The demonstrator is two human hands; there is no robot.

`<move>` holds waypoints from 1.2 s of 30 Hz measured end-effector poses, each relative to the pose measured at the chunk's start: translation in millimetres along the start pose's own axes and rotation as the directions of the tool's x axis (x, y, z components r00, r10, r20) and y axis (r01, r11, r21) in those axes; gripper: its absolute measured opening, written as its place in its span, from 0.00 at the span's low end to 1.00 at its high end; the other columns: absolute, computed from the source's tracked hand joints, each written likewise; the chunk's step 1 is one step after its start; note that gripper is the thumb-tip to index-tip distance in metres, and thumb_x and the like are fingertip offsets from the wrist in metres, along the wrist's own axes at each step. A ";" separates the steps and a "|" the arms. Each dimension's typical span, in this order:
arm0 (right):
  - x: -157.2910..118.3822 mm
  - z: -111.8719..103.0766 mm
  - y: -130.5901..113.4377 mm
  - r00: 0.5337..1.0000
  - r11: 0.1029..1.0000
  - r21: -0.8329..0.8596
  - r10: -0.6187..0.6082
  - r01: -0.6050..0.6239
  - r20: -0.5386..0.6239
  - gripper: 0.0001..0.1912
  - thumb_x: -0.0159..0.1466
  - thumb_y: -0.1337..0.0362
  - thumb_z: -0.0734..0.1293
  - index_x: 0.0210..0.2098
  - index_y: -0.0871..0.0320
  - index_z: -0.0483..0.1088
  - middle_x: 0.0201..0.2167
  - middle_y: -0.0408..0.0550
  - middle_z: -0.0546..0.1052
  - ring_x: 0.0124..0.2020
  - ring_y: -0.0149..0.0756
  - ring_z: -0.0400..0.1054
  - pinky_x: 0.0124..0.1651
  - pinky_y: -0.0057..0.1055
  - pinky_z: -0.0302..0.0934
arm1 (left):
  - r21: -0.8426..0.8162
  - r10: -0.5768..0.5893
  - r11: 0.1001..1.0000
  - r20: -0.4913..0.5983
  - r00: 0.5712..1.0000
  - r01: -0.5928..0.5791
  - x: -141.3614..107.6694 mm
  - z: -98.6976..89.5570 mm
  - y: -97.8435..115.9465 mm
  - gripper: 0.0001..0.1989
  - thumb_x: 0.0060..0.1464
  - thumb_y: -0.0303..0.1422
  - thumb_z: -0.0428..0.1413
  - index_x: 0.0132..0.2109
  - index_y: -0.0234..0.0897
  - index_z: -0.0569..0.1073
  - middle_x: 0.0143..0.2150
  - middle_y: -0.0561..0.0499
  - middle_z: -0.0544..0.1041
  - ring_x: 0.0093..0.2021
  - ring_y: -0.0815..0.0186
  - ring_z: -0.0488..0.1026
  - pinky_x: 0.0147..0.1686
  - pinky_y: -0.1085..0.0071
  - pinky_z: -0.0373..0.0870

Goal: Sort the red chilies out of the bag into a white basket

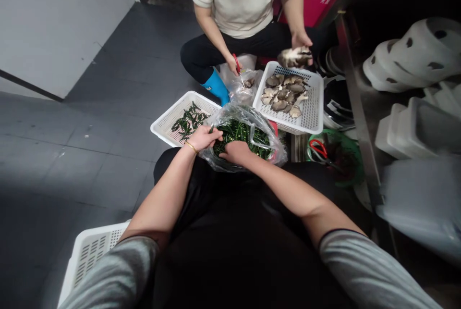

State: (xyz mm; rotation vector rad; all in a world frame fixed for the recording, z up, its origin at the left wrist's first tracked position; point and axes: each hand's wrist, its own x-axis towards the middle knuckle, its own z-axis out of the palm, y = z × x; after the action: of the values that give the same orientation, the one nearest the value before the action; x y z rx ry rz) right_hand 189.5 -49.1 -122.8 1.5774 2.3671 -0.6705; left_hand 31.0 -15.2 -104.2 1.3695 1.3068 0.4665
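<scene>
A clear plastic bag [275, 138] full of green chilies [236, 131] sits open in front of my lap. My left hand [205, 138] is at its left rim, thumb and fingers pinched on what looks like a green chili. Inside the bag mouth, my right hand [237, 152] is curled down at the chilies, its fingertips partly hidden among them. Just beyond my left hand stands a white perforated basket [162, 126] with some green chilies [189, 119] on its bottom.
Opposite, a co-worker [241, 1] holds red-handled scissors [236, 64] and a mushroom cluster [295, 57] above a white basket [316, 102] of mushrooms. Other red-handled scissors [319, 149] lie on a green mesh bag [355, 155]. A metal shelf [360, 102] with white containers [396, 126] stands right; another basket [90, 256] is lower left.
</scene>
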 end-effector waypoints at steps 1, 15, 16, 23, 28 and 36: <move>5.5 4.2 -3.2 0.998 1.000 0.012 0.008 -0.009 0.063 0.23 0.64 0.50 0.63 0.45 0.62 0.76 0.43 0.60 0.79 0.46 0.49 0.73 0.44 0.36 0.67 | -0.045 0.002 0.999 -0.011 1.000 -0.003 -0.5 0.2 3.1 0.15 0.48 0.43 0.59 0.24 0.35 0.75 0.10 0.57 0.61 0.11 0.76 0.50 0.15 0.75 0.44; -1.0 0.5 -1.0 0.983 0.995 0.042 0.101 -0.095 -0.154 0.27 0.65 0.46 0.62 0.49 0.64 0.67 0.41 0.61 0.78 0.44 0.49 0.74 0.42 0.36 0.66 | -0.205 0.063 0.968 -0.350 0.935 -0.142 4.2 4.8 8.1 0.17 0.52 0.44 0.56 0.24 0.35 0.72 0.11 0.57 0.60 0.13 0.75 0.54 0.16 0.75 0.50; 0.8 1.1 -2.7 0.977 0.990 0.069 0.132 -0.121 -0.170 0.27 0.65 0.47 0.61 0.51 0.65 0.66 0.40 0.61 0.78 0.43 0.49 0.74 0.42 0.36 0.66 | -0.296 0.050 0.937 -0.412 0.910 -0.185 3.8 2.8 8.2 0.19 0.53 0.45 0.55 0.23 0.36 0.70 0.11 0.58 0.59 0.12 0.76 0.51 0.15 0.75 0.48; 19.0 -10.8 5.3 0.928 0.991 0.134 0.070 -0.022 -0.367 0.17 0.69 0.57 0.58 0.54 0.57 0.65 0.50 0.55 0.74 0.47 0.42 0.72 0.46 0.32 0.63 | -0.444 0.021 0.853 -0.498 0.867 -0.275 2.5 0.9 7.0 0.21 0.54 0.48 0.53 0.23 0.36 0.65 0.12 0.59 0.56 0.13 0.77 0.48 0.14 0.76 0.45; 20.5 -16.1 9.8 0.930 0.983 0.178 0.030 0.039 -0.367 0.09 0.67 0.60 0.62 0.42 0.56 0.72 0.42 0.52 0.76 0.41 0.39 0.73 0.43 0.30 0.63 | -0.276 0.149 0.915 -0.443 0.884 -0.293 5.6 4.6 -1.2 0.21 0.54 0.47 0.54 0.25 0.34 0.69 0.15 0.57 0.62 0.16 0.76 0.56 0.19 0.77 0.53; 1.6 -31.1 28.9 0.862 0.596 0.730 0.120 0.334 -0.492 0.12 0.63 0.57 0.63 0.26 0.55 0.60 0.18 0.38 0.69 0.18 0.30 0.64 0.25 0.25 0.58 | -0.328 0.277 0.907 -0.011 0.961 -0.265 -0.2 18.3 8.7 0.18 0.50 0.46 0.59 0.30 0.33 0.69 0.24 0.52 0.72 0.24 0.72 0.68 0.27 0.75 0.65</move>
State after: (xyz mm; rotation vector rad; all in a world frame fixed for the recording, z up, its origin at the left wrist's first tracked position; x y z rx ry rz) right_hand 217.4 -23.4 -103.6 2.1541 2.7104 -1.7687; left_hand 50.2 -21.2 -101.9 1.2733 0.9588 0.8090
